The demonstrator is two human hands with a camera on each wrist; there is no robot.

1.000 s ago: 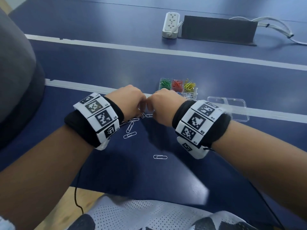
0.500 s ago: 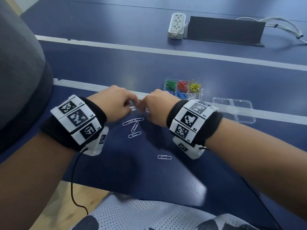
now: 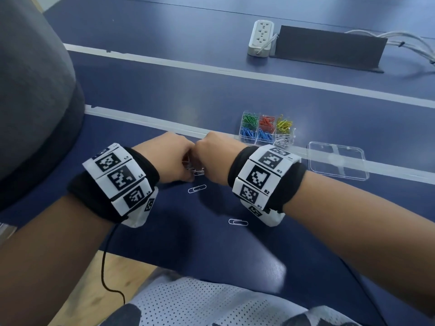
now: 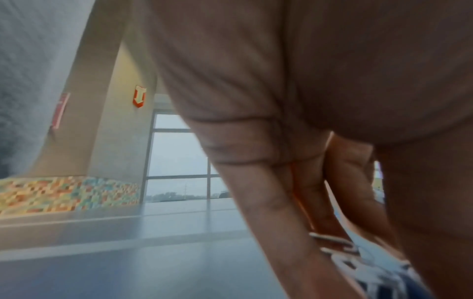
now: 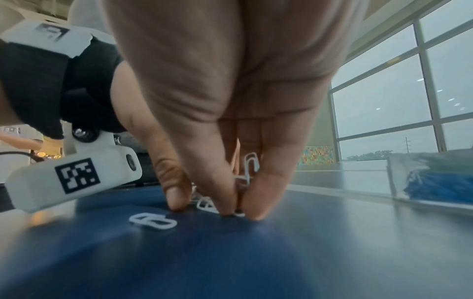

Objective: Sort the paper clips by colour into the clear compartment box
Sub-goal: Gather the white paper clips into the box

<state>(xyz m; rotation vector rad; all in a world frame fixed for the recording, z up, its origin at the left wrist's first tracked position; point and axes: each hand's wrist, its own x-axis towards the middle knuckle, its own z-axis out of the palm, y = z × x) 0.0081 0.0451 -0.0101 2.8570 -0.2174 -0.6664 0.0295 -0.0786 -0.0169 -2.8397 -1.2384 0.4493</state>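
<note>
Both hands meet over the white paper clips (image 3: 196, 171) on the table (image 3: 164, 95). The right hand (image 5: 230, 202) pinches several; the left hand (image 3: 169, 158) curls onto the pile. The clear compartment box (image 3: 267, 130) sits at 1 o'clock. Light, slippery wire likely tangles; pinch at the loops.

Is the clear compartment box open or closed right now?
Open. The compartment box has no cover over its coloured clips, and its clear lid lies flat on the table to its right.
</note>
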